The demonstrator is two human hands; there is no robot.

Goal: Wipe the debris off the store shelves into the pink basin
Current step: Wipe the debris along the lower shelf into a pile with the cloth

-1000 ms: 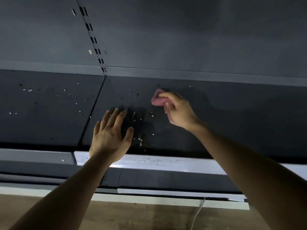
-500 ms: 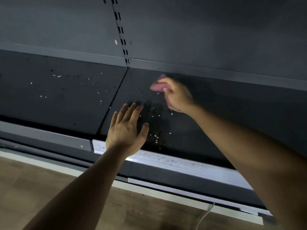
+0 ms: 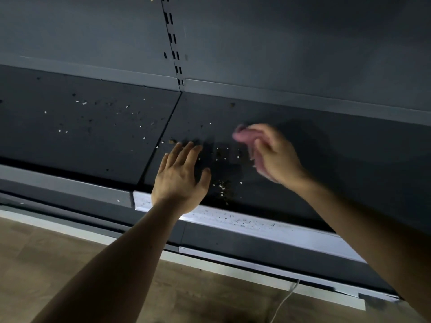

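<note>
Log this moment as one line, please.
left hand: open over shelf; right hand: holds pink cloth, blurred; crumbs: between hands; basin: not seen

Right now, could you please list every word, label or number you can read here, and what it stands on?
None: no text is readable.
The pale front strip shows only debris specks, no print.
The pink cloth in the right hand is blurred and shows no label.

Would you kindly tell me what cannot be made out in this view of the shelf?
Head view:
The pink basin: outside the frame.
The pink cloth: blurred by motion, mostly covered by the right hand.
The debris: specks too small and dim to identify.
The cable: cut off by the bottom edge.
</note>
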